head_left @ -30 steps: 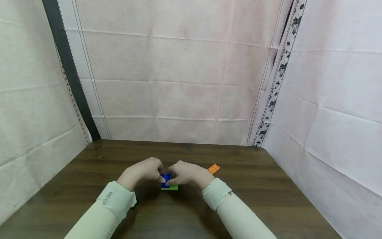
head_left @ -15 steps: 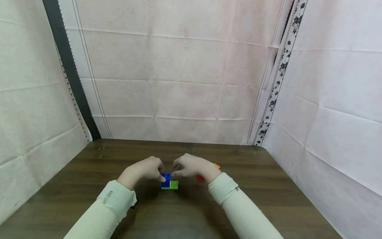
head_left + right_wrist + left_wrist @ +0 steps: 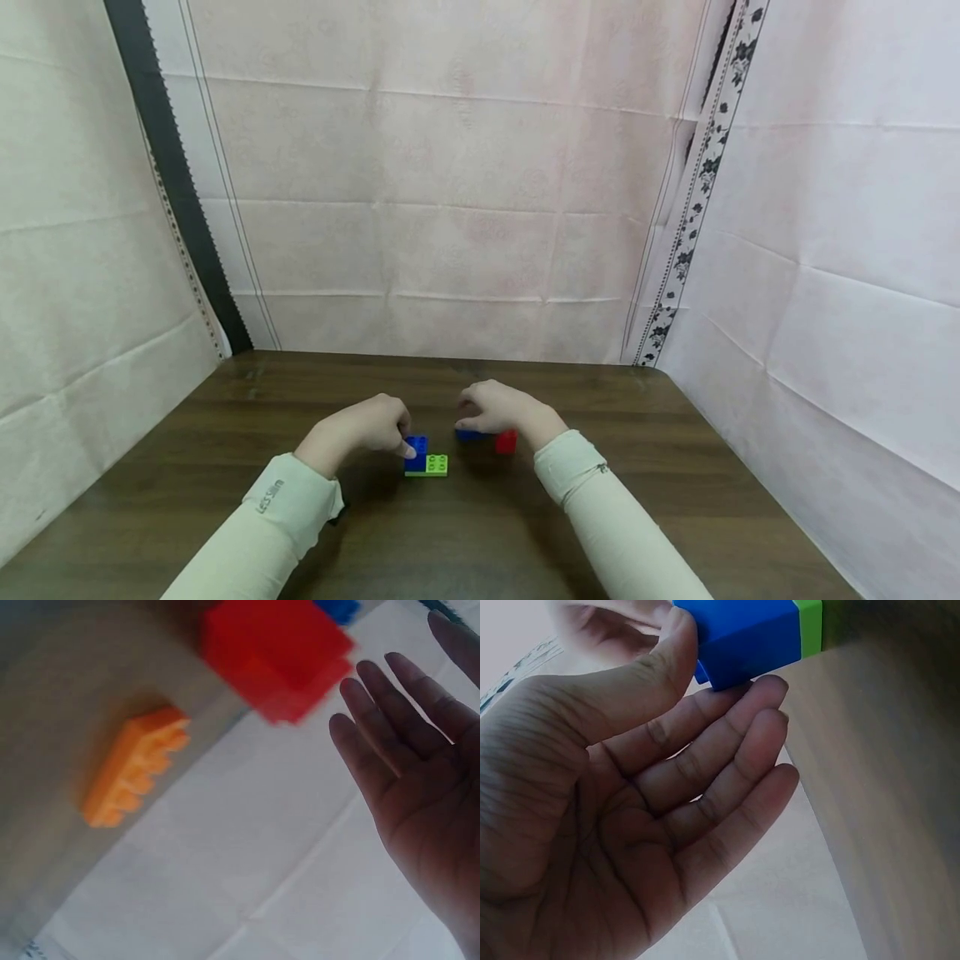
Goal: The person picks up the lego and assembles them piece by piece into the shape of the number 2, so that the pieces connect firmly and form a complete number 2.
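Note:
My left hand [image 3: 373, 427] pinches a blue toy building brick [image 3: 416, 452], thumb on one side and fingers on the other. That blue brick sits on the left part of a flat lime-green brick [image 3: 437, 465], whose right studs show. In the left wrist view the blue brick [image 3: 742, 637] is close, with the green brick [image 3: 811, 628] along its edge. My right hand [image 3: 501, 408] hovers right of this stack with straight, spread fingers, over a second blue brick [image 3: 470, 435] that it partly hides. A red brick [image 3: 506, 442] stands just right of that one.
An orange brick [image 3: 135, 766] with a row of studs lies beyond the red one, hidden behind the right hand in the head view. The brown wooden table [image 3: 337, 542] ends at a cloth-covered back wall [image 3: 450, 208], with cloth on both sides.
My right hand has left the blue-and-green stack and moved right and slightly back, uncovering the green studs and covering the orange brick. My left hand has stayed put on the blue brick.

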{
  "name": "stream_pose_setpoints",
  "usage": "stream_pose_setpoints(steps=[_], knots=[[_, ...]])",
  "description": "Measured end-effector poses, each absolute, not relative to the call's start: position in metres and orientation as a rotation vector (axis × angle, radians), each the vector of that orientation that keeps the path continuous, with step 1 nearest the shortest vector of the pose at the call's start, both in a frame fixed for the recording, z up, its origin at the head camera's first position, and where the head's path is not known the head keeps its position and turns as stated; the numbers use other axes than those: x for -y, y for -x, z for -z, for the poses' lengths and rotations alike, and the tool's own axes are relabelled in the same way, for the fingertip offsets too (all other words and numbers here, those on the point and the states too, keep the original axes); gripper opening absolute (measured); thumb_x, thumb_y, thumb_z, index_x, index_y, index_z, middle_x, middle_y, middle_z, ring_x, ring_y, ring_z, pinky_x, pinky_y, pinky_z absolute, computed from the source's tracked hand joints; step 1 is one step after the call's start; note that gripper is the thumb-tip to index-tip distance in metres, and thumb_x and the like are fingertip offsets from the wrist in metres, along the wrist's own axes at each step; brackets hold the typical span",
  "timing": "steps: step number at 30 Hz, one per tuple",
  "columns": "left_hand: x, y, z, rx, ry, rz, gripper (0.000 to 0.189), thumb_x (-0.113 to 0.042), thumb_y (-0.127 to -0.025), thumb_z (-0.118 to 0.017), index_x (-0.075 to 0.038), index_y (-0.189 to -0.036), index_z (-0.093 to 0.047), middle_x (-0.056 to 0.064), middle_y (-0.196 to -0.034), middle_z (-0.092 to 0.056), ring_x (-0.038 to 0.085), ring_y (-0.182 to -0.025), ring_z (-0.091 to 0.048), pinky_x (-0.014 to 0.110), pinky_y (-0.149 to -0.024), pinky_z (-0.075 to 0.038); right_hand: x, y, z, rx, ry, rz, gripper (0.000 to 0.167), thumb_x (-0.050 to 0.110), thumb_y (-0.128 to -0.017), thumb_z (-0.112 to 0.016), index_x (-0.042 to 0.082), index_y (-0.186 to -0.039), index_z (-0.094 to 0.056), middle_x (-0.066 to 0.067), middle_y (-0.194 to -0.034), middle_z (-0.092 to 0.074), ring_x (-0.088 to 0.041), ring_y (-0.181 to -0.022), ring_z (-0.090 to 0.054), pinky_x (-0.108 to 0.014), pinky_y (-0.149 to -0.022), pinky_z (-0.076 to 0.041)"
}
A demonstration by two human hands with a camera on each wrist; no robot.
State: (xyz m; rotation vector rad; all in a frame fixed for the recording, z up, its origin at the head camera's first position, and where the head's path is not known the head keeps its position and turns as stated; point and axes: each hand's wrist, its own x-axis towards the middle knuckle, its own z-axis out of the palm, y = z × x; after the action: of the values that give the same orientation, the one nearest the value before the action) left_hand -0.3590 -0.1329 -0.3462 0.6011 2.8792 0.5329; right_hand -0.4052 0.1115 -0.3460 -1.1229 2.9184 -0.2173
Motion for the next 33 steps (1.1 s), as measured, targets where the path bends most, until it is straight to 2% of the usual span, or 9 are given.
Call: stream_pose_setpoints(steps=[6,12,20,33], knots=[[0.132,0.358,0.345,-2.873,-0.601,-0.532,0.032,-0.028,-0.083,-0.084,-0.006,-0.104,-0.073,0.004,-0.096,-0.067,0.019,-0.082,-0.060,0.045,-0.079,-0.056,-0.121,0.416,0.365,-2.943,1.005,0.177,0.047,0.036,-0.096,-0.069,0.006,-0.132,-0.063,-0.007,-0.127,-0.064,-0.022,-0.121,-0.058,-0.039,-0.103,-0.046],[0.132,0.359,0.345,-2.868,-0.607,-0.533,0.029,-0.029,-0.083,-0.084,-0.008,-0.099,-0.073,0.002,-0.092,-0.066,0.019,-0.080,-0.059,0.043,-0.078,-0.056,-0.122,0.420,0.375,-2.934,0.927,0.153,0.047,0.034,-0.093,-0.073,0.009,-0.132,-0.063,-0.005,-0.124,-0.065,-0.018,-0.112,-0.060,-0.038,-0.099,-0.049],[0.134,0.361,0.349,-2.862,-0.606,-0.548,0.030,-0.029,-0.083,-0.084,-0.008,-0.101,-0.073,0.003,-0.093,-0.067,0.019,-0.080,-0.060,0.045,-0.079,-0.056,-0.119,0.422,0.378,-2.936,0.948,0.111,0.041,0.026,-0.092,-0.074,0.009,-0.129,-0.066,-0.004,-0.121,-0.066,-0.017,-0.111,-0.060,-0.036,-0.098,-0.050],[0.132,0.358,0.345,-2.865,-0.600,-0.550,0.034,-0.028,-0.083,-0.084,-0.005,-0.106,-0.073,0.005,-0.098,-0.068,0.020,-0.083,-0.062,0.047,-0.083,-0.056,-0.113,0.420,0.371,-2.915,0.992,0.179,0.038,0.028,-0.094,-0.073,0.010,-0.127,-0.066,-0.002,-0.116,-0.069,-0.013,-0.104,-0.063,-0.034,-0.094,-0.052]])
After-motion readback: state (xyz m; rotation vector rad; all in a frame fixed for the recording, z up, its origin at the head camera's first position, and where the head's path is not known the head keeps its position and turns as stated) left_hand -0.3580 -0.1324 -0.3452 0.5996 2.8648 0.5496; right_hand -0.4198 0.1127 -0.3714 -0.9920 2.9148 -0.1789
